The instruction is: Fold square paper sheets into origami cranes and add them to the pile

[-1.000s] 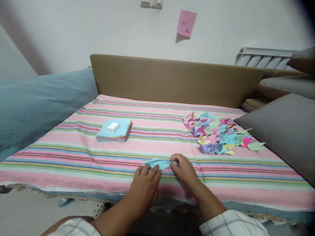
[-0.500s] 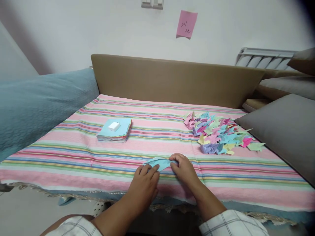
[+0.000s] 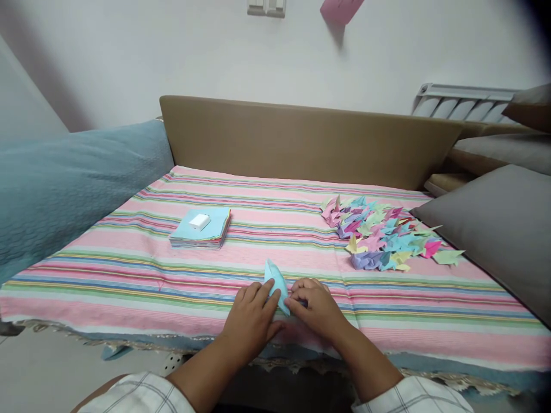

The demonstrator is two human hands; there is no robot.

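Observation:
A light blue piece of folded paper [image 3: 278, 285] lies on the striped cloth at the near middle, a long pointed shape with one tip away from me. My left hand [image 3: 253, 312] holds it down from the left, index and middle fingertips on its surface. From the right, my right hand [image 3: 313, 304] pinches its near right edge between thumb and curled fingers. Part of the paper's lower end is covered by fingers. Off to the right sits a spread of folded paper cranes [image 3: 379, 232] in several colours.
A stack of coloured square paper [image 3: 210, 238] with a small white box [image 3: 200, 222] on top lies at the left. Grey cushions [image 3: 495, 229] line the right side, a blue-covered armrest [image 3: 81, 178] the left. A brown backrest [image 3: 301, 140] stands behind the striped cloth [image 3: 267, 195].
The blue paper has turned from lying sideways to pointing away from me. My right hand has shifted left and nearer to me, close to my left hand. The pink wall note's lower part has swung up.

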